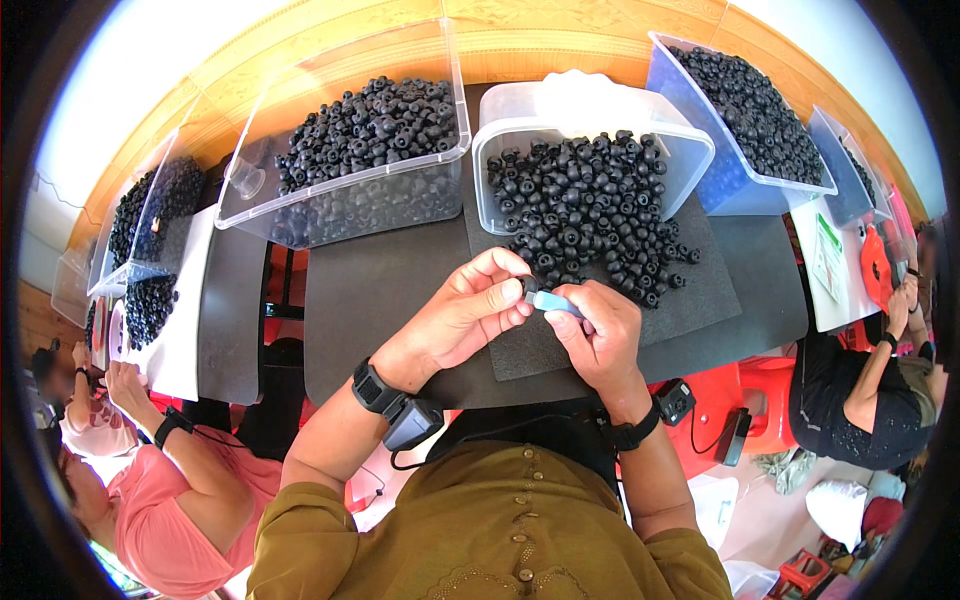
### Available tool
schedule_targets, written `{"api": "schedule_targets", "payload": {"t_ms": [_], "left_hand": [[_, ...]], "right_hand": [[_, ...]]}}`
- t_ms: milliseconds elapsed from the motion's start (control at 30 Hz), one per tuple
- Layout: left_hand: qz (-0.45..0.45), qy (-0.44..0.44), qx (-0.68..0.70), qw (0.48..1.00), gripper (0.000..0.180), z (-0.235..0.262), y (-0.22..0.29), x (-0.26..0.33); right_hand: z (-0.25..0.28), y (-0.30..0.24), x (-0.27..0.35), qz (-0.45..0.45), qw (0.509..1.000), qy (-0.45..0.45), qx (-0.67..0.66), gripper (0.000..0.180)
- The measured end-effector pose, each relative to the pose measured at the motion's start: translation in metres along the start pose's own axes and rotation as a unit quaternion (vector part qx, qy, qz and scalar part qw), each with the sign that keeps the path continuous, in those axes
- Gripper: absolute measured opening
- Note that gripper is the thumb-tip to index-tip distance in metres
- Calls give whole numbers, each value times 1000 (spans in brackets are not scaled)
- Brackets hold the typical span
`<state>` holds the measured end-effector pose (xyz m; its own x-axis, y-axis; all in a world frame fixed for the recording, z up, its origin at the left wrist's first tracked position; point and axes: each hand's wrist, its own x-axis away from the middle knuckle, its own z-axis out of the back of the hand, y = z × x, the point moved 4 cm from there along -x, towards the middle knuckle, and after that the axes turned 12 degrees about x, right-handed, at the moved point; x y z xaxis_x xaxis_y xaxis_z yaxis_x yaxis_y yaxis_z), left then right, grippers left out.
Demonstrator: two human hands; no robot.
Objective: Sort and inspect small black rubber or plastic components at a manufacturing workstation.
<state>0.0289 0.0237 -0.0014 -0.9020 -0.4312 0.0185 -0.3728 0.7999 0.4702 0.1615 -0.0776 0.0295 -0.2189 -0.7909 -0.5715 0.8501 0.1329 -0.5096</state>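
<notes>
Over the near part of the dark table [375, 290], my left hand [462, 312] pinches a small round black part [528, 286] between thumb and fingertips. Closed around a small tool with a light blue handle [556, 303] is my right hand [606, 338]. The tool's end meets the black part; its tip is hidden there. Just beyond both hands, a heap of similar black parts with round holes [590, 210] spills from a clear plastic bin [690, 150] tipped on its side. The spilled parts lie on a dark grey mat [700, 275].
A clear bin [345, 235] of black parts stands at the back left, a bluish one [740, 195] at the back right. Co-workers sit at both sides, one in a pink top [190, 500], one in black [850, 400]. Red stools [765, 405] stand at right.
</notes>
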Motion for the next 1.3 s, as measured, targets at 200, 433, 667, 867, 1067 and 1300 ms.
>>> {"api": "schedule_targets", "payload": {"t_ms": [200,433,667,867,1067,1300], "left_hand": [[16,-17,23,999,15,1,-1,0],[17,-18,26,999,15,3,-1,0],[14,-24,24,999,16,2,-1,-1],[73,-85,-90,990,19,-11,-17,7],[32,-36,1,999,16,-1,-2,-2],[35,-38,-70,996,16,0,-15,-5]], "right_hand": [[1,-1,0,-2,1000,6,-6,18],[0,0,0,-2,1000,4,-4,17],[0,0,0,-4,1000,3,-4,16],[1,17,0,-119,986,67,-95,16],[6,15,4,-73,989,49,-116,19],[0,13,3,-55,985,8,-165,22]]}}
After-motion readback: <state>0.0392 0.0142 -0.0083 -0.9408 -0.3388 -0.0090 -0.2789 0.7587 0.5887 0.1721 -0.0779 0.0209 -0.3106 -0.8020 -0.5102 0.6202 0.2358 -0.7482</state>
